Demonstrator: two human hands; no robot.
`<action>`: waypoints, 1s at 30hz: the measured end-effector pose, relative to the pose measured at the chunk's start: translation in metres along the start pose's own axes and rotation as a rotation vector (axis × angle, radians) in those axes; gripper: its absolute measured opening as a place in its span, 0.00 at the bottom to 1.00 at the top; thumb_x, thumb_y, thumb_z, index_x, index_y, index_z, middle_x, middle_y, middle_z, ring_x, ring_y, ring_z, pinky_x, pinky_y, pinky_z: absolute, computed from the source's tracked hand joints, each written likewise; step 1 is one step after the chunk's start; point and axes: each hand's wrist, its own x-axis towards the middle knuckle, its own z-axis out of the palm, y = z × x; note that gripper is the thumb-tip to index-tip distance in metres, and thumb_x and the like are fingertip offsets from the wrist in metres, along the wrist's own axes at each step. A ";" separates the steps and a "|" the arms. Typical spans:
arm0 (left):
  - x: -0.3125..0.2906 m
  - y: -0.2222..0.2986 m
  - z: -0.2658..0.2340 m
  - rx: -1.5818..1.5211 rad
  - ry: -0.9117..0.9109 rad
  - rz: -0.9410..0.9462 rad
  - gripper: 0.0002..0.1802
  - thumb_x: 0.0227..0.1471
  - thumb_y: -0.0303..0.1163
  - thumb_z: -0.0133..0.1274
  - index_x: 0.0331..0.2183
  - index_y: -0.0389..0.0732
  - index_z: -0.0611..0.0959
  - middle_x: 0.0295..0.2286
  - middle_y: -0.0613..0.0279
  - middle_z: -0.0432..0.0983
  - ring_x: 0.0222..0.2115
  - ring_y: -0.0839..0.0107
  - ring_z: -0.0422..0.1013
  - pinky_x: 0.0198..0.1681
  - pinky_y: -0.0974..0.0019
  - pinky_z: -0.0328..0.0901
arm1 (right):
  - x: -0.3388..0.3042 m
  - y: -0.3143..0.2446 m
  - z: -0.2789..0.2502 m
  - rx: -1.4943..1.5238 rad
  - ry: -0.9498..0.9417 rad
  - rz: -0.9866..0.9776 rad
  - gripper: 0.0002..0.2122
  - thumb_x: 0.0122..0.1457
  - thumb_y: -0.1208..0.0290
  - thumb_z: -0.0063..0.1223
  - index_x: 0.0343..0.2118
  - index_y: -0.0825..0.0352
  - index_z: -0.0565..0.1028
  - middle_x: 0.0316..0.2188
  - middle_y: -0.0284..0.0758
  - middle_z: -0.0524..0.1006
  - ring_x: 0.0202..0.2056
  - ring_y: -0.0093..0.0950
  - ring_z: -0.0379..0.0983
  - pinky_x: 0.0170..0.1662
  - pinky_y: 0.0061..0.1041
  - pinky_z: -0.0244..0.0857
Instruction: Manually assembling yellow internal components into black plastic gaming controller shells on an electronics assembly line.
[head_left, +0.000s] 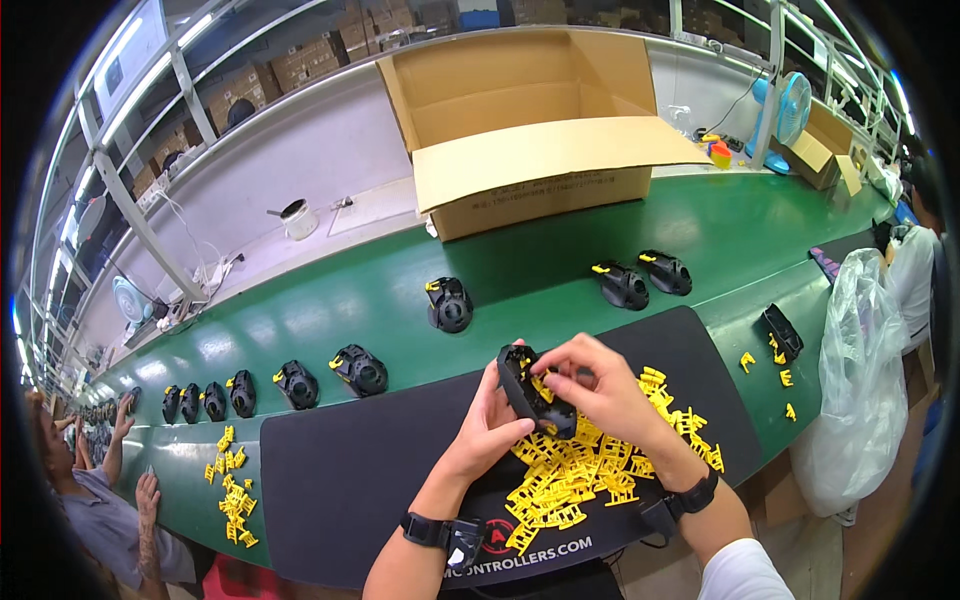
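Observation:
Above the black mat, my left hand is closed around a hollow black plastic housing, its open side turned up. My right hand reaches over it with fingers pinched at the opening, on a small yellow plastic part. More yellow shows inside the shell. A loose heap of yellow plastic parts spreads over the mat under and beside my right forearm. My fingertips partly hide the inside of the housing.
Beyond the mat, several black housings with yellow parts stand along the green bench. An open carton sits at the back. At right are another housing and a clear plastic bag. A co-worker's hand rests at left.

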 end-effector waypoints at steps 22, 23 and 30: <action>-0.006 0.007 -0.012 -0.300 -0.105 -0.082 0.51 0.44 0.34 0.61 0.66 0.38 0.55 0.58 0.56 0.63 0.57 0.62 0.66 0.58 0.56 0.63 | -0.004 0.016 0.017 -0.050 0.006 -0.190 0.06 0.60 0.73 0.59 0.39 0.66 0.78 0.38 0.34 0.69 0.32 0.22 0.70 0.28 0.20 0.64; -0.006 0.006 -0.020 -0.382 -0.086 -0.091 0.48 0.45 0.36 0.58 0.65 0.37 0.57 0.57 0.55 0.65 0.55 0.62 0.67 0.58 0.55 0.63 | -0.004 0.015 0.010 -0.098 -0.023 -0.287 0.07 0.59 0.73 0.60 0.40 0.65 0.79 0.40 0.36 0.69 0.35 0.25 0.71 0.33 0.23 0.67; -0.011 0.000 -0.036 -0.411 0.112 -0.220 0.39 0.47 0.50 0.50 0.56 0.32 0.74 0.50 0.50 0.75 0.49 0.57 0.73 0.55 0.49 0.66 | -0.011 -0.011 -0.002 -0.328 -0.246 -0.533 0.16 0.48 0.76 0.65 0.43 0.64 0.78 0.41 0.34 0.77 0.43 0.35 0.73 0.46 0.31 0.71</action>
